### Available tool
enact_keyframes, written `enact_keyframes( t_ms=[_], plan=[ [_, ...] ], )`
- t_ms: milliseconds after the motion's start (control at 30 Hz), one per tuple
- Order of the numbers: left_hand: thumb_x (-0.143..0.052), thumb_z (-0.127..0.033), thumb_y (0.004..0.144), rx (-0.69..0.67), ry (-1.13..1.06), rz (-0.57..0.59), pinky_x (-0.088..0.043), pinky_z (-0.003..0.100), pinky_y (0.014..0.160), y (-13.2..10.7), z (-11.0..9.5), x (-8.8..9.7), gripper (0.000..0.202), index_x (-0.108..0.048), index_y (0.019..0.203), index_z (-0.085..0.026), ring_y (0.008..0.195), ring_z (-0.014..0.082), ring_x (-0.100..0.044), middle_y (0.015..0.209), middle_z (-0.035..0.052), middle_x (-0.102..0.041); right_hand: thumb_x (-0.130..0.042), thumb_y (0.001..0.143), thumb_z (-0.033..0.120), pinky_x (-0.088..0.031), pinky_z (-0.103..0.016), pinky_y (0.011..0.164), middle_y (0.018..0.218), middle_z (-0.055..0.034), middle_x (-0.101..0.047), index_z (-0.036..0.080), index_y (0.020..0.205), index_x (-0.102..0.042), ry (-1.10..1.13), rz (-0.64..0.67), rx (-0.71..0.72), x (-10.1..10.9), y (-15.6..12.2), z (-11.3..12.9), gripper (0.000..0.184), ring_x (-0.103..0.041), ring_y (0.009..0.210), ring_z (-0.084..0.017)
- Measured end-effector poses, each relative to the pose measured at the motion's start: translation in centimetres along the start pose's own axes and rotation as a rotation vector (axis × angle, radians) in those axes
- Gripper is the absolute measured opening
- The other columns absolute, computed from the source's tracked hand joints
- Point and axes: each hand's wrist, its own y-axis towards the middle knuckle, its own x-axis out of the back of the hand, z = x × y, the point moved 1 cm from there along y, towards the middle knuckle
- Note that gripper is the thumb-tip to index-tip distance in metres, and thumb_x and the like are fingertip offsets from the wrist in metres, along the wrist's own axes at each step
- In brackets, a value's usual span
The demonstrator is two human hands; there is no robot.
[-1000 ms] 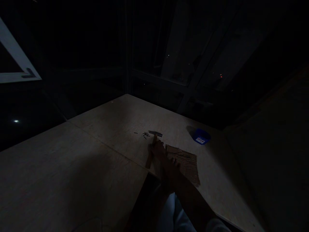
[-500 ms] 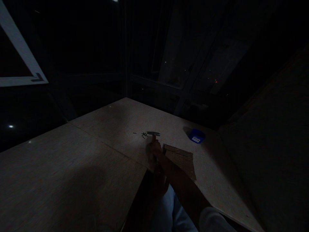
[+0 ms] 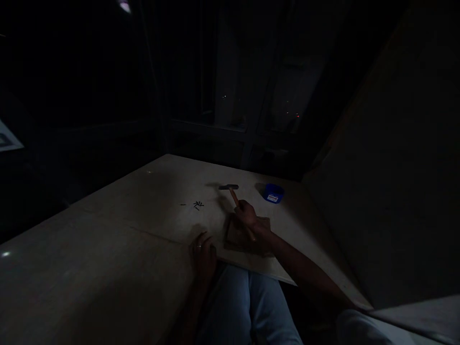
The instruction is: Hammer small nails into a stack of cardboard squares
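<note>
My right hand point(image 3: 246, 213) is wrapped round the wooden handle of a hammer point(image 3: 234, 196), whose metal head points away from me above the table. Under that hand and forearm lies a brown, rough-surfaced flat piece point(image 3: 233, 235); whether it is wood or cardboard is hard to tell in the dim light. My left hand point(image 3: 204, 251), with a ring on one finger, rests at the table's near edge, left of the brown piece. Its fingers lie stretched out and hold nothing visible. Several small dark nail-like pieces point(image 3: 198, 205) lie beyond it, one apart from the rest.
A blue plastic container point(image 3: 273, 192) with a white label stands toward the back right of the pale table point(image 3: 151, 201). Dark window panes point(image 3: 230, 110) rise behind the table, and a wall point(image 3: 388, 191) borders it on the right. My legs in jeans point(image 3: 233, 302) are below the edge.
The hammer has risen and moved right toward the brown piece in my right hand. My left hand has come out from beneath the right arm onto the table edge. The view has shifted right.
</note>
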Motion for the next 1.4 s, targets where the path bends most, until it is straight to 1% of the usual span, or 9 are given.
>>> enact_keyframes(
  t_ms=[133, 267, 400, 600, 667, 800, 1000, 1200, 1400],
  plan=[
    [-0.046, -0.023, 0.09, 0.02, 0.05, 0.025, -0.045, 0.05, 0.106, 4.4, 3.1, -0.5, 0.027, -0.066, 0.109, -0.021, 0.124, 0.0305, -0.054, 0.129, 0.0147, -0.061, -0.061, 0.089, 0.022, -0.051, -0.032, 0.083, 0.104, -0.0077, -0.074, 0.011, 0.12, -0.066, -0.043, -0.03, -0.014, 5.9, -2.8, -6.1, 0.033, -0.069, 0.094, -0.023],
    [-0.045, -0.022, 0.086, 0.062, 0.147, 0.08, -0.047, 0.047, 0.103, 7.9, 7.0, -2.0, 0.028, -0.065, 0.105, -0.019, 0.114, 0.0308, -0.06, 0.117, 0.0159, -0.066, -0.053, 0.084, 0.024, -0.05, -0.031, 0.078, 0.103, -0.0122, -0.076, 0.013, 0.11, -0.068, -0.091, -0.094, -0.082, 10.0, -6.2, -12.0, 0.032, -0.071, 0.092, -0.025],
    [-0.041, -0.029, 0.089, 0.205, 0.331, 0.044, -0.048, 0.046, 0.097, 10.5, 9.3, -3.0, 0.035, -0.065, 0.11, -0.014, 0.107, 0.0326, -0.062, 0.112, 0.0181, -0.068, -0.047, 0.082, 0.031, -0.051, -0.034, 0.076, 0.099, -0.0167, -0.077, 0.015, 0.104, -0.068, -0.127, -0.147, -0.175, 11.8, -9.7, -16.9, 0.034, -0.074, 0.093, -0.03],
    [-0.042, -0.031, 0.092, 0.324, 0.456, 0.103, -0.045, 0.044, 0.096, 13.3, 8.7, -3.3, 0.046, -0.062, 0.127, -0.008, 0.112, 0.0332, -0.059, 0.121, 0.0206, -0.066, -0.044, 0.079, 0.042, -0.051, -0.036, 0.076, 0.101, -0.0175, -0.078, 0.023, 0.103, -0.066, -0.125, -0.138, -0.277, 12.0, -13.0, -22.5, 0.037, -0.074, 0.096, -0.033],
    [-0.041, -0.034, 0.095, 0.304, 0.48, 0.148, -0.044, 0.044, 0.096, 13.9, 8.5, -3.4, 0.05, -0.059, 0.133, -0.009, 0.115, 0.0335, -0.057, 0.126, 0.0207, -0.064, -0.044, 0.079, 0.048, -0.052, -0.038, 0.076, 0.103, -0.0185, -0.078, 0.024, 0.103, -0.065, -0.116, -0.135, -0.291, 11.8, -13.2, -23.5, 0.04, -0.073, 0.098, -0.035],
    [-0.041, -0.044, 0.098, 0.238, 0.516, 0.253, -0.044, 0.046, 0.096, 14.7, 8.3, -3.8, 0.052, -0.058, 0.139, -0.017, 0.12, 0.0344, -0.053, 0.138, 0.0186, -0.057, -0.045, 0.077, 0.054, -0.051, -0.04, 0.074, 0.106, -0.0218, -0.077, 0.022, 0.106, -0.066, -0.13, -0.14, -0.314, 11.4, -13.0, -24.4, 0.048, -0.072, 0.099, -0.038],
    [-0.04, -0.041, 0.1, 0.177, 0.539, 0.321, -0.042, 0.05, 0.099, 15.2, 8.7, -4.7, 0.045, -0.067, 0.129, -0.02, 0.129, 0.0356, -0.048, 0.148, 0.0181, -0.05, -0.05, 0.074, 0.059, -0.051, -0.039, 0.071, 0.109, -0.0231, -0.076, 0.014, 0.114, -0.069, -0.136, -0.149, -0.352, 10.7, -12.1, -24.5, 0.062, -0.072, 0.096, -0.038],
    [-0.037, -0.035, 0.101, 0.137, 0.557, 0.338, -0.043, 0.044, 0.098, 15.6, 9.4, -4.8, 0.043, -0.074, 0.116, -0.017, 0.122, 0.0327, -0.053, 0.135, 0.0176, -0.06, -0.054, 0.072, 0.058, -0.05, -0.039, 0.074, 0.105, -0.0192, -0.077, 0.015, 0.103, -0.074, -0.001, -0.293, -0.34, 10.0, -11.0, -24.6, 0.058, -0.071, 0.095, -0.037],
    [-0.039, -0.033, 0.099, 0.14, 0.575, 0.362, -0.045, 0.044, 0.09, 15.8, 8.9, -4.5, 0.042, -0.075, 0.111, -0.016, 0.111, 0.0339, -0.057, 0.119, 0.0185, -0.067, -0.052, 0.076, 0.062, -0.049, -0.042, 0.076, 0.109, -0.0214, -0.075, 0.013, 0.111, -0.072, 0.046, -0.436, -0.392, 8.7, -11.0, -25.7, 0.064, -0.068, 0.097, -0.038]
  ],
)
